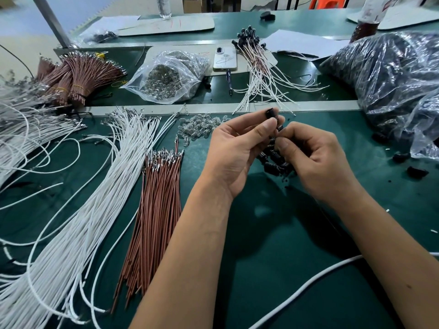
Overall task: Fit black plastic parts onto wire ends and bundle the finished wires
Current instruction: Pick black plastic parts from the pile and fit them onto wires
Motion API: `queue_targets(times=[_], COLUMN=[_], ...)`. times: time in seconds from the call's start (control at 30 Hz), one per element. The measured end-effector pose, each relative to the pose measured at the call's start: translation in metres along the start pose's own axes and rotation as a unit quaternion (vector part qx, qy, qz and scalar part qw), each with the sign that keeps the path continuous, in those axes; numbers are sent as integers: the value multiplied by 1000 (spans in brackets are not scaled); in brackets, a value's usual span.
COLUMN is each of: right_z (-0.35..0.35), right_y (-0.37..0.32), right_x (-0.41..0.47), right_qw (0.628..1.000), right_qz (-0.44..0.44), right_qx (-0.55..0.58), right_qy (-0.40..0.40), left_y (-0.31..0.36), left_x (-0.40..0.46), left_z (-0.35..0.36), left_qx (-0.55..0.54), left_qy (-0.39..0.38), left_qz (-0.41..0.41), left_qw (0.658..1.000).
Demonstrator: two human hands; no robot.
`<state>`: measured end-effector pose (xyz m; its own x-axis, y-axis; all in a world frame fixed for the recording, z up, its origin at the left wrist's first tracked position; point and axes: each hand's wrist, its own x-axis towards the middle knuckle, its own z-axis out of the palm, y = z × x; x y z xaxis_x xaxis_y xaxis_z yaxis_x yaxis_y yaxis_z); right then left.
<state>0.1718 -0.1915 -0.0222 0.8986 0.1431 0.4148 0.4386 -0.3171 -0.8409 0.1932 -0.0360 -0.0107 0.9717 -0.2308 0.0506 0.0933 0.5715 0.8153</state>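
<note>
My left hand (237, 148) pinches a small black plastic part (271, 113) between thumb and fingertips, raised above the green mat. My right hand (313, 155) is curled beside it, its fingertips on another black piece (280, 127) at the left thumb. Under both hands lies a small heap of black plastic parts (276, 162). Loose brown wires (156, 210) with metal terminals lie to the left, and a wide spread of white wires (95, 198) further left. Finished wires with black ends (256, 60) are piled at the back.
A pile of small clear bulbs (199, 125) lies ahead of my left hand. A clear bag of bulbs (168, 77), a phone (225, 58) and a pen sit behind. A big bag of black parts (392, 79) fills the right. Banded brown wire bundles (78, 74) lie back left.
</note>
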Motion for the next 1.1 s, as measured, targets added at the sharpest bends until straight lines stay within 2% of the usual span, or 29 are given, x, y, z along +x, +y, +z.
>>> queue_targets(times=[0.6, 0.7, 0.83, 0.87, 0.93, 1.0, 1.1], right_z=[1, 10, 40, 52, 77, 106, 145], right_y=[4, -2, -15, -17, -22, -27, -29], right_x=[3, 12, 42, 53, 78, 102, 131], right_qw=[999, 998, 997, 997, 987, 953, 905], right_qz=[30, 35, 36, 25, -23, -75, -140], right_qx=[-26, -20, -13, -28, -135, -257, -342], right_qy=[-36, -43, -70, -63, -82, -140, -209], left_y=[6, 13, 38, 48, 66, 80, 92], left_x=[-2, -4, -9, -10, -14, -19, -28], left_z=[4, 1, -24, -33, -52, -70, -92], left_qx=[41, 63, 83, 95, 113, 141, 234], left_qy=[55, 100, 228, 264, 321, 358, 386], left_qz=[31, 24, 43, 55, 67, 61, 28], left_qw=[997, 993, 969, 958, 938, 921, 892])
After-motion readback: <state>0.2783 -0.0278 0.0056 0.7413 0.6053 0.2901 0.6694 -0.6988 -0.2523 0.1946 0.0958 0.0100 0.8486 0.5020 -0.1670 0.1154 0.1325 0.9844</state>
